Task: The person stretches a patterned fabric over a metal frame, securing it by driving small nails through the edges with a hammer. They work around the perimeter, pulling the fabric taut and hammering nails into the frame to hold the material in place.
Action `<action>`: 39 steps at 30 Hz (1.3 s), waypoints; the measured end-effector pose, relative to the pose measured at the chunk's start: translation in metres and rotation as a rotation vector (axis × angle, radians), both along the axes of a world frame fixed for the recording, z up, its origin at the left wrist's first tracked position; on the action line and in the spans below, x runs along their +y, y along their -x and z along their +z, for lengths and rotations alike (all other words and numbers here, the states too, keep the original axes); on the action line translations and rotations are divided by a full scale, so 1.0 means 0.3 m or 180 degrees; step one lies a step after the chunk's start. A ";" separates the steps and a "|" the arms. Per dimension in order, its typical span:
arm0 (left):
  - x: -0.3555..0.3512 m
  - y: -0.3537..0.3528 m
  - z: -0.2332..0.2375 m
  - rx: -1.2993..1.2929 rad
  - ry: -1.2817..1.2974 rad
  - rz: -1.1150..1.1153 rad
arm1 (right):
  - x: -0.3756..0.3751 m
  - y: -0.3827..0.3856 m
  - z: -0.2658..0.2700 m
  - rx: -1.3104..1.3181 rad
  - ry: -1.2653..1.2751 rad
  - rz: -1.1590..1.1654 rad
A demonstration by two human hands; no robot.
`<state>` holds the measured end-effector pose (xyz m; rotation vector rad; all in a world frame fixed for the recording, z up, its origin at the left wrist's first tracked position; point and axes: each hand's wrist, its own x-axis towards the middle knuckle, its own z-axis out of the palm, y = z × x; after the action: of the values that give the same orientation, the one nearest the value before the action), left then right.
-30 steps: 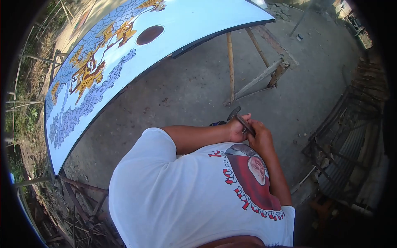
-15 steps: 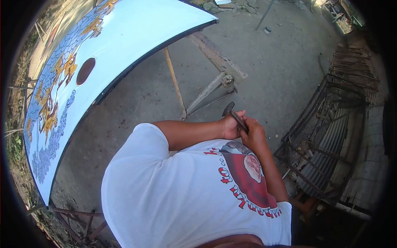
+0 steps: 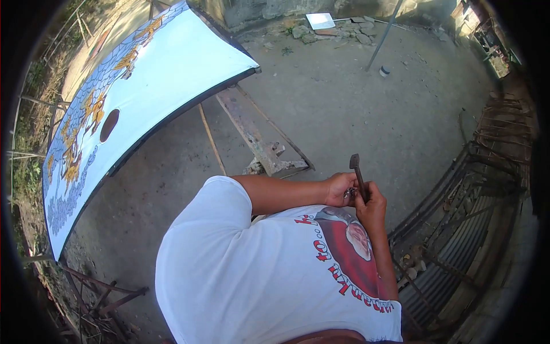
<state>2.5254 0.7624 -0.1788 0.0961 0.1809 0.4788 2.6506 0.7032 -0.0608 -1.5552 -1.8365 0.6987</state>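
A hammer (image 3: 358, 176) stands nearly upright, head up, its handle gripped by my right hand (image 3: 373, 204) in front of my chest. Close beside it, my left hand (image 3: 339, 188) is turned palm up with fingers curled around a cluster of small dark metal bits (image 3: 348, 194). These look like nails but are too small to name surely. My two hands are side by side, and the hammer handle passes right by the left fingertips.
A large white painted panel (image 3: 189, 63) with a dark oval opening rests on wooden supports (image 3: 246, 129) at left. Metal frames and corrugated sheets (image 3: 458, 246) lie along the right. Farther off on the concrete floor are a thin pole (image 3: 385, 34), rubble and a white board (image 3: 320, 21).
The hammer has swung from a slant to nearly upright, its head now higher. My left palm has turned up, showing the small metal bits. The whole view has shifted too.
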 end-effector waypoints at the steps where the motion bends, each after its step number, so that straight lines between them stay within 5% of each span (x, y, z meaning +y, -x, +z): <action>1: 0.047 -0.060 0.009 0.0227 0.0110 0.0201 | 0.071 -0.068 -0.010 0.0019 -0.0032 0.0139; 13: 0.320 -0.231 0.114 0.0604 0.0768 0.1924 | 0.680 -0.351 -0.025 0.0925 0.1002 0.1674; 24: 0.829 -0.234 0.050 0.1018 0.1242 0.2106 | 1.319 -0.382 0.008 0.1056 0.2115 0.1681; 31: 1.227 0.072 0.156 0.1145 0.0556 0.2559 | 1.856 -0.193 -0.014 0.1472 0.2299 0.1921; 39: 1.418 0.319 0.235 0.1630 0.0277 0.3517 | 2.238 -0.126 -0.190 0.2166 0.2871 0.0913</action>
<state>2.4297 1.1877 -0.1082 0.0228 0.7723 1.5456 2.6883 1.3747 -0.1177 -1.2482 -1.2533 2.0974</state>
